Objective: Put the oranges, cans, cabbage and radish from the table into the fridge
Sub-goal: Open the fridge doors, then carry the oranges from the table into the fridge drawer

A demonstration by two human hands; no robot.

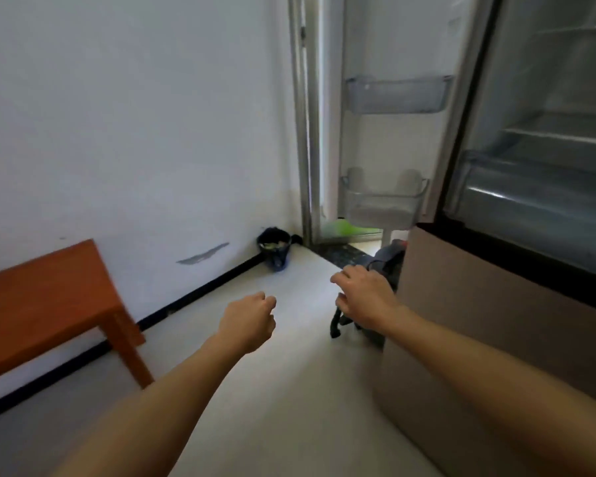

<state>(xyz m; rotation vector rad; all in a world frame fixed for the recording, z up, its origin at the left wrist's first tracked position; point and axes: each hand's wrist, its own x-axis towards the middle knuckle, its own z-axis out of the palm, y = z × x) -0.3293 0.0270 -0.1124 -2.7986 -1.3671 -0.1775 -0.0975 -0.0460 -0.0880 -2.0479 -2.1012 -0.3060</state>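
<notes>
Fridge point(544, 139) open at upper right, shelves, crisper drawer and door bins point(396, 94) bare as far as visible; no oranges, cans, cabbage or radish in view. Left of fridge, both hands free: left hand point(250, 321) loosely curled, holding nothing; right hand point(365, 297) half open, fingers spread, nearest the fridge front. Judged between transfers: next, turn toward orange table point(45, 301), far left of fridge, top mostly out of frame, to collect produce.
</notes>
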